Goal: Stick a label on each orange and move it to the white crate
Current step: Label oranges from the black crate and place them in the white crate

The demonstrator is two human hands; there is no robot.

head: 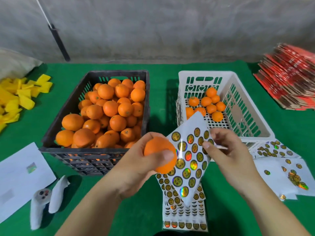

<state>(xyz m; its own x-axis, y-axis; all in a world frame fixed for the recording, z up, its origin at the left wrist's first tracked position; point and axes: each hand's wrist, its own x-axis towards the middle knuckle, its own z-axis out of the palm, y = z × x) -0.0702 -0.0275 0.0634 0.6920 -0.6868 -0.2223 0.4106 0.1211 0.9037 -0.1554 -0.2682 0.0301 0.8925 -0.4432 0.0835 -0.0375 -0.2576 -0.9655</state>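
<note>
My left hand [144, 160] grips an orange [157, 151] in front of the black crate [95, 155], which is piled with oranges [109, 106]. A label sheet [189, 157] with round gold holographic stickers stands tilted between my hands, held up from behind the orange. My right hand [225, 147] pinches at the sheet's upper right part, thumb and forefinger on a sticker near the edge. The white crate [252, 126] behind my right hand holds several oranges [211, 103].
More label sheets [184, 217] lie stacked under my hands and others [279, 166] lie at the right. White paper [18, 176] and white finger cots [46, 200] sit at the left, yellow foam pieces [18, 96] far left, red cartons [289, 77] far right. Green cloth covers the table.
</note>
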